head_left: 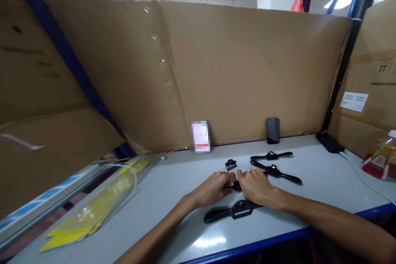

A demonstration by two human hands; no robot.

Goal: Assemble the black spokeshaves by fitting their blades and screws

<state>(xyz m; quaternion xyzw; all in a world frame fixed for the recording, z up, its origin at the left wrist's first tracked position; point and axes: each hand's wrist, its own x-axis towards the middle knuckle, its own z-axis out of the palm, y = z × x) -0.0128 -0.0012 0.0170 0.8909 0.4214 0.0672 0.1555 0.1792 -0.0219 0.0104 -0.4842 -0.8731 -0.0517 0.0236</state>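
Observation:
My left hand [215, 187] is closed around one side of a black spokeshave [236, 185], most of which my fingers cover. My right hand [256, 185] meets it from the other side, fingers curled down at the same tool; their tips are hidden. Just in front of my hands lies another black spokeshave [241, 209], its right handle passing under my right wrist. Beyond my left hand sits a small black metal part [230, 163]. Two more spokeshaves, one farther back [271, 156] and one nearer [275, 171], lie beyond my right hand.
A phone [272, 130] and a blurred-out card [201, 137] lean on the cardboard back wall [232, 70]. A yellow plastic-wrapped packet [102, 202] lies left. At right are a black box [329, 143] with a white cable and a bottle of red liquid [379, 159].

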